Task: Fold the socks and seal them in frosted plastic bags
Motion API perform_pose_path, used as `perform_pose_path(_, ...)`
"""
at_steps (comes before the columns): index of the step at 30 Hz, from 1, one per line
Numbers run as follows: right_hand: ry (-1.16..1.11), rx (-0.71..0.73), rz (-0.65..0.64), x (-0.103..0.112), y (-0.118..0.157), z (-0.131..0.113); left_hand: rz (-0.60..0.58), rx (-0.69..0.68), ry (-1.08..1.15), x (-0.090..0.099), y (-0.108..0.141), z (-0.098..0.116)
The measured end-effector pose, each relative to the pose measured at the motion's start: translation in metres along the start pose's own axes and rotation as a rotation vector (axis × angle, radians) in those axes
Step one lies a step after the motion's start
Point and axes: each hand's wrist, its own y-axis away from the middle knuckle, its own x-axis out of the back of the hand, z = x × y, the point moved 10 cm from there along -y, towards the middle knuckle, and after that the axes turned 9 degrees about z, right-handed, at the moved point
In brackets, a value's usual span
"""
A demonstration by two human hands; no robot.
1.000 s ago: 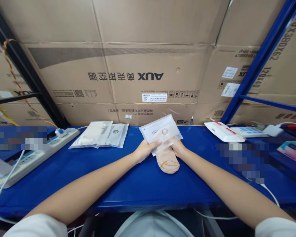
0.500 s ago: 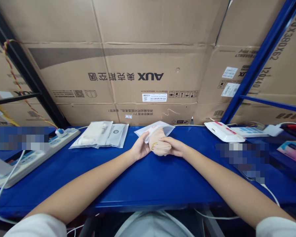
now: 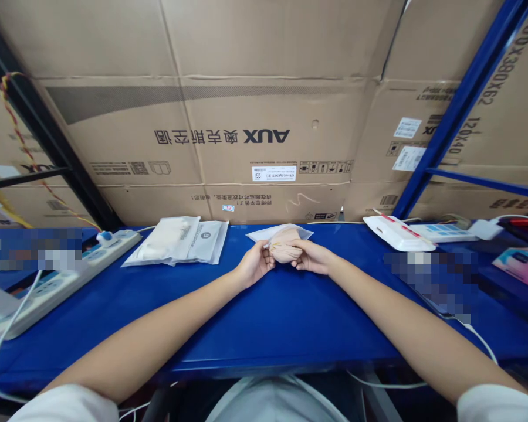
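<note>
AUX 奥克斯空调 upside down on cardboard carton (image 3: 266, 176), 120X40 on neighbouring carton (image 3: 475, 135)

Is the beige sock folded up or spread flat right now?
Bunched up: the beige sock forms a small rounded wad pressed between the left hand and right hand, over a translucent plastic bag.

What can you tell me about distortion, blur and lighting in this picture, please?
In the head view, wide-angle distortion bows the blue tabletop and slants the blue shelf upright; mosaic blur patches hide parts of the tabletop; lighting is soft and even, with only faint shadows; the beige fabric bundle between the left hand and right hand looks reasonably sharp, with no visible motion blur.
</note>
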Motion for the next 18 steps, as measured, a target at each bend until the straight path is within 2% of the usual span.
perform_pose_path(7, -0.243, 0.061, 0.071, 0.013, -0.006, -0.013, -0.065, -0.042, -0.121, -0.005, 0.004, 0.001)
perform_pose_path(13, -0.189, 0.118, 0.178, 0.018, -0.011, -0.007, -0.207, -0.142, -0.252, -0.017, 0.012, 0.004)
perform_pose_path(18, -0.174, 0.111, 0.231, 0.019, -0.005, -0.011, -0.281, -0.193, -0.327, -0.025, 0.021, 0.005)
